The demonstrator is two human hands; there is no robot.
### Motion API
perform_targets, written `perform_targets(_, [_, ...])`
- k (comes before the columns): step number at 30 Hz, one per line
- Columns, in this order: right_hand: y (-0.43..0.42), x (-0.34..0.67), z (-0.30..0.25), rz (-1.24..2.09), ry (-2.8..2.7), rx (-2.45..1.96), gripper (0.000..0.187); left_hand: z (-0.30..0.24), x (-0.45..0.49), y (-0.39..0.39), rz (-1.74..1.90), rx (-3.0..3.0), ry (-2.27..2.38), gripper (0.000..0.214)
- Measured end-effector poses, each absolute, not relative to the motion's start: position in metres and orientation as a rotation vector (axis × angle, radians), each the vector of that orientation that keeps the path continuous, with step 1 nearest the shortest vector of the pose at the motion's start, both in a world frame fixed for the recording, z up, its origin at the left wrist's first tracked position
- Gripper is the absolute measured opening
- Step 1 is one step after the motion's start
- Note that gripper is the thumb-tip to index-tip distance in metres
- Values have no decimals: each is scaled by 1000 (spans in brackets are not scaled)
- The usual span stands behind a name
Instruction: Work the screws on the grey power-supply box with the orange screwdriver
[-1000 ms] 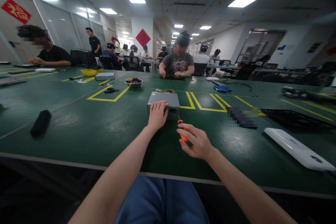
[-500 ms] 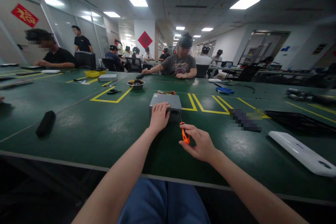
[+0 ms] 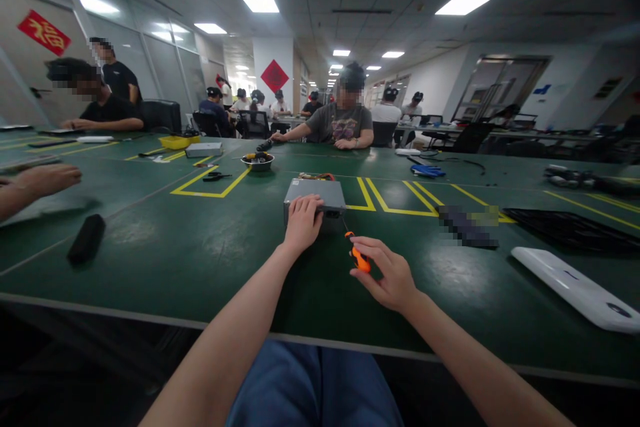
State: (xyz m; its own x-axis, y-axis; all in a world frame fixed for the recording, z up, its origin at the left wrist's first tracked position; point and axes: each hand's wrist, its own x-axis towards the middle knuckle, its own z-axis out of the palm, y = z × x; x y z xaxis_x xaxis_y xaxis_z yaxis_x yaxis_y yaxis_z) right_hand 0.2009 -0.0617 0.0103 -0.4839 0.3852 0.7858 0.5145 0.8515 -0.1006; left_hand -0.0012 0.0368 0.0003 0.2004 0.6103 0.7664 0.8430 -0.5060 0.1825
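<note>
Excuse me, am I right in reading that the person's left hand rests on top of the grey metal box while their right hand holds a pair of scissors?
The tool is wrong: the head view shows the right hand holding an orange-handled screwdriver. The left hand does rest on top of the grey metal box.

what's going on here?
A person at a green workbench has their left hand on top of a grey metal box, and their right hand holds an orange-handled screwdriver just off the box's near corner. A co-worker sits across the bench.
</note>
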Motion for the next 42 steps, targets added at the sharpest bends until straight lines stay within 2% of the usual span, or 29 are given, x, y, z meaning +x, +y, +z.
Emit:
perform_targets(12, [-64, 203, 9, -157, -2298, -688, 38, 1, 0, 36, -1179, -2194, -1394, 23])
perform_targets(18, [-61, 195, 9, -205, -2288, -633, 35, -1, 0, 37, -1187, -2189, -1388, 23])
perform_targets(26, [-59, 194, 3, 38, -2138, -613, 39, 1, 0, 36, -1187, -2191, -1391, 24])
perform_targets(34, [-62, 195, 5, -99, -2193, -622, 28, 1, 0, 36, -1186, -2192, -1393, 24])
perform_targets(39, [-59, 194, 2, 1, -2144, -576, 36, 0, 0, 36, -1179, -2193, -1391, 24])
perform_targets(42, [-61, 195, 3, -52, -2231, -588, 37, 0, 0, 35, -1186, -2190, -1393, 23])
